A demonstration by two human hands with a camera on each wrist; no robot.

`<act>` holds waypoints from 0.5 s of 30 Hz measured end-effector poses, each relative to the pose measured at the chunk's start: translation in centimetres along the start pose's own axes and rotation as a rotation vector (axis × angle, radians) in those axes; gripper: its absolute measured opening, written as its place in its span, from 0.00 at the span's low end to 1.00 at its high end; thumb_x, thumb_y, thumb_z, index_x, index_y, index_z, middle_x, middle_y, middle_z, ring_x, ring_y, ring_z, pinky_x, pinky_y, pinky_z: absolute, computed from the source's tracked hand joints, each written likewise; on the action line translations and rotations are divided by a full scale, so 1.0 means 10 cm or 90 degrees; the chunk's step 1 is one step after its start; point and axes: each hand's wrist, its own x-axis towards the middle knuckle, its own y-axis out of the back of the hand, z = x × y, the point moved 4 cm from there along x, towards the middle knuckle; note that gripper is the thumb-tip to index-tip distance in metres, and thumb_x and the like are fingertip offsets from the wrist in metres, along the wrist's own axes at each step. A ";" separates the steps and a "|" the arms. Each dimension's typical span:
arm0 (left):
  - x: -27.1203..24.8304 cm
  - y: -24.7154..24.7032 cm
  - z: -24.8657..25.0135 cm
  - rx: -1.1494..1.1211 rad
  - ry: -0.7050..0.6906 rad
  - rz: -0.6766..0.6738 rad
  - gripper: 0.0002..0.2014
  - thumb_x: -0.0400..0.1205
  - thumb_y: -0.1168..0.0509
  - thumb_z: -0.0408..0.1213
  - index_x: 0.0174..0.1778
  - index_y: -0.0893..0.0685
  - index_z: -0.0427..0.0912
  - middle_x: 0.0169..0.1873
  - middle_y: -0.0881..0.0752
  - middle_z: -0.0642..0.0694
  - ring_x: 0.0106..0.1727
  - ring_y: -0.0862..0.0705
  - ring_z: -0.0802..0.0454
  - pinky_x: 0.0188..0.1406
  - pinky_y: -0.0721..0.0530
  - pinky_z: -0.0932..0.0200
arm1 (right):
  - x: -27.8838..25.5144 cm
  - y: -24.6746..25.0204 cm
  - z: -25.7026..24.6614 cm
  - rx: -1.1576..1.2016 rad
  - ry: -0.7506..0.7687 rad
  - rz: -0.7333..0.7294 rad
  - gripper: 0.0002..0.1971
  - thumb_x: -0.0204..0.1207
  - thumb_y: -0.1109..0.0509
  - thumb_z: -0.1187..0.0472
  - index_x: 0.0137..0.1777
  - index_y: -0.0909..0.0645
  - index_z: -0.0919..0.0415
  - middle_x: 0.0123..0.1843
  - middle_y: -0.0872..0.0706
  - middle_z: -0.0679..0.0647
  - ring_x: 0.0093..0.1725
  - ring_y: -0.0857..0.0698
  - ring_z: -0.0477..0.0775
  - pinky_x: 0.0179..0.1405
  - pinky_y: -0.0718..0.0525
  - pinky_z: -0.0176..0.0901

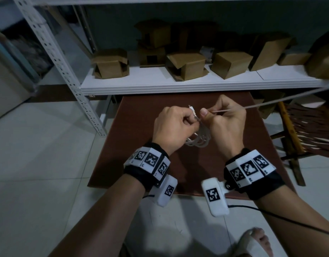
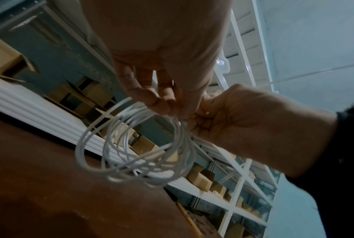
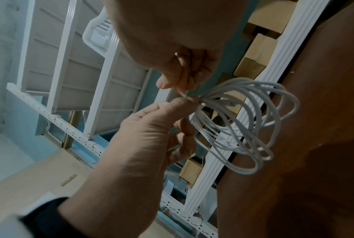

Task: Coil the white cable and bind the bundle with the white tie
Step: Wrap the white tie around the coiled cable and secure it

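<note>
two hands are meeting above a small brown table (image 1: 141,115), which is standing on a pale tiled floor (image 1: 39,145) in front of a white metal shelf (image 1: 160,86) that is carrying a row of brown cardboard boxes (image 1: 186,65). the left hand (image 1: 171,125) is curling its fingers round the gathered top of the coiled white cable (image 2: 135,145), whose loops are hanging free below the knuckles, just over the tabletop and between the two wrists. the right hand (image 1: 226,121) is pinching the white tie (image 1: 271,102) between thumb and forefinger, right beside the left hand's grip on the bundle; the tie's long free end is stretching away taut, up and to the right. a white cable plug (image 1: 62,109) is poking up above the left hand's fingers. both wrists are wearing black bands with black-and-white marker tags.
</note>
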 end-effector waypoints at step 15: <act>0.01 0.01 -0.03 -0.034 0.130 0.094 0.18 0.74 0.27 0.67 0.41 0.12 0.55 0.27 0.10 0.52 0.32 0.08 0.49 0.38 0.08 0.49 | 0.14 -0.04 0.09 0.159 -0.172 0.079 0.09 0.77 0.20 0.72 0.38 0.16 0.68 0.42 0.11 0.75 0.38 0.10 0.58 0.38 0.14 0.41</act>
